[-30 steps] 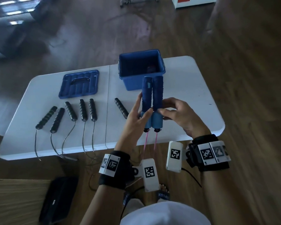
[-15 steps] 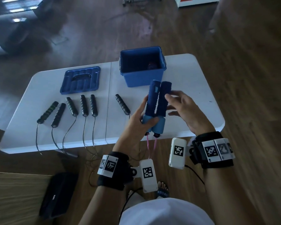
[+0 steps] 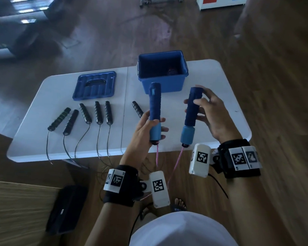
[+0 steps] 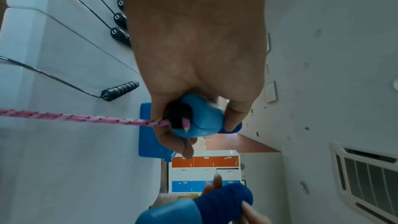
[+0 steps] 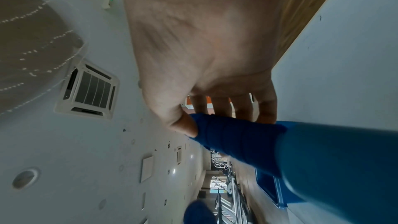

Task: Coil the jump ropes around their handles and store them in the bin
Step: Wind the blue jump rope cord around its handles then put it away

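I hold one blue jump-rope handle in each hand, upright above the near table edge. My left hand [image 3: 149, 128] grips the left handle [image 3: 154, 107] at its light-blue lower end [image 4: 198, 117]. My right hand [image 3: 208, 112] holds the right handle [image 3: 192, 107] by its dark upper part, thumb and fingers around it [image 5: 226, 130]. A pink rope [image 3: 174, 166] hangs from both handles down past the table; its lower part is hidden. The open blue bin [image 3: 163, 71] stands just behind the handles.
Several black jump-rope handles [image 3: 98, 112] lie in a row on the white table [image 3: 43, 107], their thin cords trailing over the front edge. The blue bin lid [image 3: 95, 85] lies at the back left. A black bag [image 3: 66, 208] sits on the floor.
The two blue handles were pressed side by side in my left hand. Now my right hand has taken one and pulled it to the right, so they stand apart.
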